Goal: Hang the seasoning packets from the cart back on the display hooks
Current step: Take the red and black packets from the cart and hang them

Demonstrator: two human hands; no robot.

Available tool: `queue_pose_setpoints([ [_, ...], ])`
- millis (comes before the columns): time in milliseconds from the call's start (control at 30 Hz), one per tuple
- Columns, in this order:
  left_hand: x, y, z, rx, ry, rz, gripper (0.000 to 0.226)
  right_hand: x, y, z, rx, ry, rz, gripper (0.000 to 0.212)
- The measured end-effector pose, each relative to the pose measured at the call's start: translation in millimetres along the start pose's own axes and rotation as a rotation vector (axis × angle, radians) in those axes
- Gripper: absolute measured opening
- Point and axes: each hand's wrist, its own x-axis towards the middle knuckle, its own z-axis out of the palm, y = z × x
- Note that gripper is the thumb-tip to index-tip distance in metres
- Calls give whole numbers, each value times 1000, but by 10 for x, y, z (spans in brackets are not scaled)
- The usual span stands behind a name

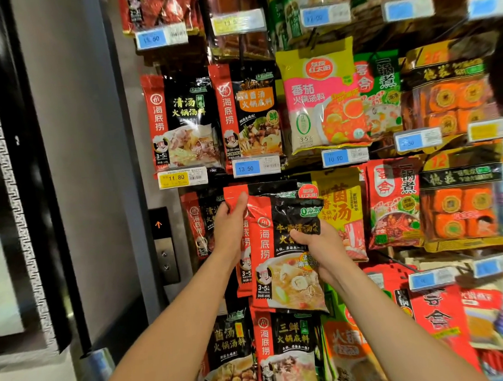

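Observation:
A red-and-black seasoning packet (280, 264) with a soup picture is raised against the display wall, in the row under the 13.50 price tag (256, 166). My right hand (317, 245) grips its right side, thumb across the black front. My left hand (231, 220) pinches the red top corner of a second red-and-black packet (243, 278) right behind it. The front packet's top right corner is folded over. The hook behind the packets is hidden. The cart is out of view.
Rows of hanging packets fill the wall: yellow-and-pink tomato packet (321, 99), orange block packs (449, 104), more red-and-black packets below (285, 348). Price tags jut out between rows. A lift button panel (164, 244) and a black door frame stand to the left.

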Motion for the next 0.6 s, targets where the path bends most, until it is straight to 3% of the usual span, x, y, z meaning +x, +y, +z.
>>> queue_pose_setpoints([
  [600,384,26,171,40,215,-16,24,163,-202,77,25,-13,47,23],
])
